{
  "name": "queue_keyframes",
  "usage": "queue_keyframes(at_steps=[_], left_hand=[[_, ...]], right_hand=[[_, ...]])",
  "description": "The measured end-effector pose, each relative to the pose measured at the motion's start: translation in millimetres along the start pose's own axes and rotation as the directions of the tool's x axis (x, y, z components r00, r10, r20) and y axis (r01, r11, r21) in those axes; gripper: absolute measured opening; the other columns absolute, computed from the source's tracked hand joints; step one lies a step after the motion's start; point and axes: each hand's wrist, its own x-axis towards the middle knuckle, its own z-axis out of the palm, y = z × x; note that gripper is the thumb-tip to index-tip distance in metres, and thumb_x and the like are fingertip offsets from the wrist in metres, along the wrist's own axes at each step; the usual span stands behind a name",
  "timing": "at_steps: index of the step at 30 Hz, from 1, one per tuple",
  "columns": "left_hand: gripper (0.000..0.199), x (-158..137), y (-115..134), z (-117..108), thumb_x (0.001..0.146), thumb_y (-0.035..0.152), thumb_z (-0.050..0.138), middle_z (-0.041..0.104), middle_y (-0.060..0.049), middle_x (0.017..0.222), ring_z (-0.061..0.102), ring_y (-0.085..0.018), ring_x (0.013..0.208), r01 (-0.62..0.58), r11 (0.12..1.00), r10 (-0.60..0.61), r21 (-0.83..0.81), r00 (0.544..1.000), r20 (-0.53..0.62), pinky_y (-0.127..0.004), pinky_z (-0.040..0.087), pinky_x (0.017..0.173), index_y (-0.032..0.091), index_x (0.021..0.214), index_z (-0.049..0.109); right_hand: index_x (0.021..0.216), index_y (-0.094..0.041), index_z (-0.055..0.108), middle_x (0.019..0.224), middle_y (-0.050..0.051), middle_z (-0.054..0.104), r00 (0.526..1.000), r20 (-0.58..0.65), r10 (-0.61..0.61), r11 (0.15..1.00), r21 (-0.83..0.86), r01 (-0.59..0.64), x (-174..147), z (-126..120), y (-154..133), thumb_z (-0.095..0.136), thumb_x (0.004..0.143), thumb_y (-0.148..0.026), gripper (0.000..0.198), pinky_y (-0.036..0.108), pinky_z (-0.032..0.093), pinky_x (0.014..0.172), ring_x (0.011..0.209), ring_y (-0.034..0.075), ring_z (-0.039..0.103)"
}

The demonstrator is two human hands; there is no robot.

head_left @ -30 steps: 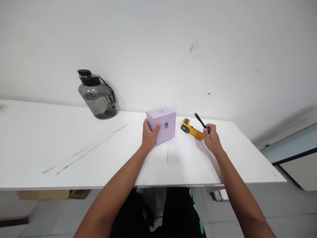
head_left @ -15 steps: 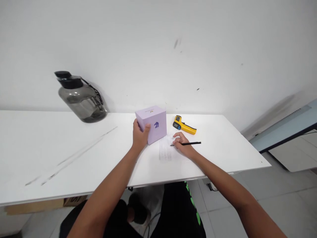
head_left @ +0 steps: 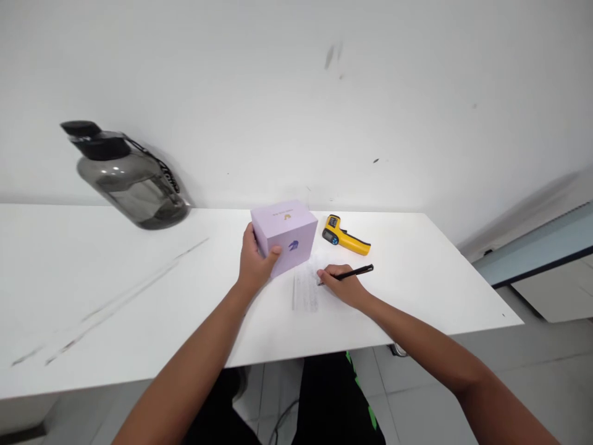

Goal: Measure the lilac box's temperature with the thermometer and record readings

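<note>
My left hand (head_left: 256,262) is wrapped round the left side of a lilac box (head_left: 293,245), thumb on its front face near a dark blue logo. The box is tilted so that its top, with a small gold mark, shows. My right hand (head_left: 341,284) grips a black pen (head_left: 361,271), its tip pointing down at a sheet of paper (head_left: 304,290) covered with faint writing. The upper part of the sheet lies close below the box. Just behind my right hand rests a yellow and black infrared thermometer (head_left: 347,238).
A large grey see-through water bottle (head_left: 139,188) with a black lid stands at the back left, by the wall. Everything lies on a white table (head_left: 139,321) with dark streaks on its left part. A light blue panel (head_left: 537,247) stands beyond the right end.
The box has tipped toward me, so more of its top shows. My right hand's fingers have closed in more round the pen, and the hand sits slightly lower. The view has shifted a little.
</note>
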Motion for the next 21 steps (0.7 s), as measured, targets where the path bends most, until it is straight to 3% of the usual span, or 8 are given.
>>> queue_keyframes(at_steps=[11, 21], left_hand=[[0.096, -1.8, -9.2, -1.6, 0.075, 0.088, 0.070, 0.063, -0.016, 0.138, 0.063, -0.036, 0.124, -0.095, 0.995, 0.095, 0.033, 0.995, -0.006, -0.051, 0.053, 0.101, 0.025, 0.145, 0.052], [0.093, 1.2, -7.1, 1.7, 0.074, 0.089, 0.069, 0.065, -0.014, 0.131, 0.065, -0.035, 0.118, -0.094, 0.995, 0.094, 0.023, 0.996, -0.006, -0.051, 0.054, 0.098, 0.026, 0.141, 0.054]], right_hand=[[0.064, -0.023, 0.061, 0.065, 0.003, 0.064, 0.998, 0.020, -0.065, 0.996, -0.051, 0.066, 2.4, 1.3, 2.8, 0.057, 0.093, -0.052, 0.041, 0.032, 0.044, 0.063, 0.066, 0.019, 0.058], [0.064, -0.022, 0.060, 0.062, 0.001, 0.061, 0.997, 0.029, -0.066, 0.996, -0.065, 0.067, 0.7, 1.1, 4.4, 0.059, 0.092, -0.051, 0.040, 0.031, 0.042, 0.060, 0.063, 0.017, 0.055]])
